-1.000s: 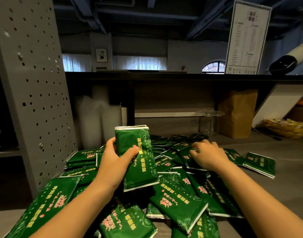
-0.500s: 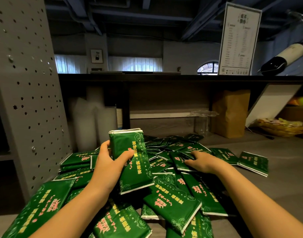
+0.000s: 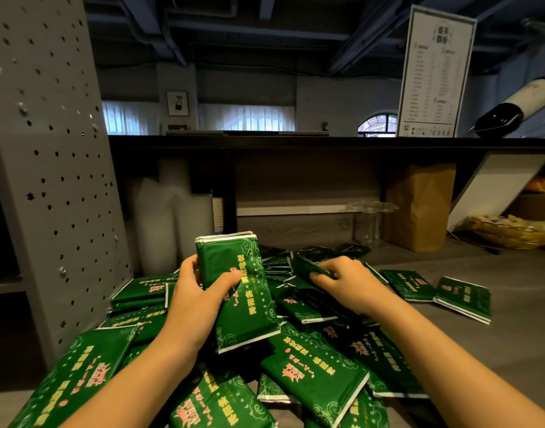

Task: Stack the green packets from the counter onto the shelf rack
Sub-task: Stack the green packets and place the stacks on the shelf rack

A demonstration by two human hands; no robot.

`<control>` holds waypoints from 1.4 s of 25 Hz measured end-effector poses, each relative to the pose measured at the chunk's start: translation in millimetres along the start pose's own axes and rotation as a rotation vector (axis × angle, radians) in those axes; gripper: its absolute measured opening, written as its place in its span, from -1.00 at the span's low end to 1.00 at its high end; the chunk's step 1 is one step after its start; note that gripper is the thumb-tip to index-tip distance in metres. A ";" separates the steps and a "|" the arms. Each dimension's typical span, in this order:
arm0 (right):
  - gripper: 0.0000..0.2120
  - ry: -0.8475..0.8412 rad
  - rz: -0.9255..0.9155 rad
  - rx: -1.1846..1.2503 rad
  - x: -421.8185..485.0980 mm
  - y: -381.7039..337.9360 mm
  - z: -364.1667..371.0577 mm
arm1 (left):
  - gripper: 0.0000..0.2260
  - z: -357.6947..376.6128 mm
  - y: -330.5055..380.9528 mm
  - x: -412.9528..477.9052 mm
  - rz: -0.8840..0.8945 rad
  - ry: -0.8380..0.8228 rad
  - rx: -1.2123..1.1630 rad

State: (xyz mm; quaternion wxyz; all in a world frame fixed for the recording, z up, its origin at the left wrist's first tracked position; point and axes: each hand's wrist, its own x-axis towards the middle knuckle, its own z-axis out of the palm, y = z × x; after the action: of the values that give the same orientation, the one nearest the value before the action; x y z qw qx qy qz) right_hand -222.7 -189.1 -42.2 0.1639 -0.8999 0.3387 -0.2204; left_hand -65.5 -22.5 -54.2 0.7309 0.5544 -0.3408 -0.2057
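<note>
Dim in here, I can barely make out the ceiling. Daylight burns white through the curtained windows far back, blown out. Soft light catches the green packets, with a sheen on top and deep shadow between them. The perforated panel by the desk's left edge bows from the wide lens; packets at its near edge go soft.

A stack of green packets stands upright in my left hand — white edges up, gold and pink print facing me. My right hand grips a single packet atop the heap at the counter's left edge, against the perforated grey shelf rack; two stray packets lie apart, rightward.
</note>
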 end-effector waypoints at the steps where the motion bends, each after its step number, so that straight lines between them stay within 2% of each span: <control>1: -0.77 0.066 -0.034 0.008 -0.8 -1.8 -2.7 | -0.60 -0.3 0.8 -0.5 0.003 0.002 -0.003; 2: -0.77 0.127 -0.085 0.070 -1.7 -4.4 -4.9 | -0.60 -0.8 0.6 -0.1 0.006 0.004 -0.005; 4: -0.84 0.190 -0.179 0.413 -8.1 -15.7 -10.3 | -0.61 -1.2 0.4 0.7 0.004 0.012 -0.007; 7: -0.84 0.165 -0.214 0.904 -17.4 -34.1 -13.6 | -0.65 -1.1 -0.6 2.7 -0.012 0.017 -0.016; 9: -0.81 0.077 -0.198 1.055 -19.6 -43.5 -7.7 | -0.73 -0.7 -2.3 3.7 -0.024 0.008 -0.010; 12: -0.79 0.002 -0.160 1.087 -24.9 -58.1 15.5 | -0.80 1.6 -5.7 4.1 -0.036 0.004 -0.015; 16: -0.77 0.083 -0.179 1.025 -29.2 -71.1 45.4 | -0.82 7.1 -4.8 -1.4 -0.066 0.009 -0.095; 19: -0.73 0.094 -0.199 0.994 -31.9 -76.4 55.6 | -0.61 11.7 -3.6 -6.9 -0.055 -0.013 -0.089; 24: -0.60 -0.020 -0.205 0.949 -30.5 -77.5 65.1 | -0.51 12.0 -4.3 -8.5 -0.071 -0.056 -0.060; 28: -0.66 -0.139 -0.256 0.890 -25.1 -67.5 43.9 | -0.47 9.6 -3.2 -6.4 -0.038 -0.016 -0.015; 29: -0.64 -0.124 -0.263 0.787 -23.1 -62.4 36.3 | -0.49 8.6 -1.1 -5.8 -0.023 0.000 -0.024; 31: -0.59 -0.028 -0.264 0.419 -19.1 -50.2 22.0 | -0.54 5.7 5.1 -4.3 0.024 0.030 -0.065; 32: -0.65 -0.002 -0.267 0.223 -18.6 -46.4 14.3 | -0.56 3.9 8.2 -3.2 0.046 0.040 -0.094; 34: -0.81 -0.083 -0.251 -0.010 -19.4 -43.3 0.2 | -0.58 0.3 12.7 -1.1 0.070 0.054 -0.124; 35: -0.80 -0.176 -0.221 -0.059 -22.0 -43.8 -5.5 | -0.58 -1.6 13.2 0.2 0.075 0.062 -0.123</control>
State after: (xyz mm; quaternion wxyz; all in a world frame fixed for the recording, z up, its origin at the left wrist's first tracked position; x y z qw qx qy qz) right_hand -216.9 -143.5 -24.4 0.1410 -0.9520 0.2282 -0.1472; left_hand -65.2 -17.6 -41.9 0.7809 0.5013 -0.3253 -0.1818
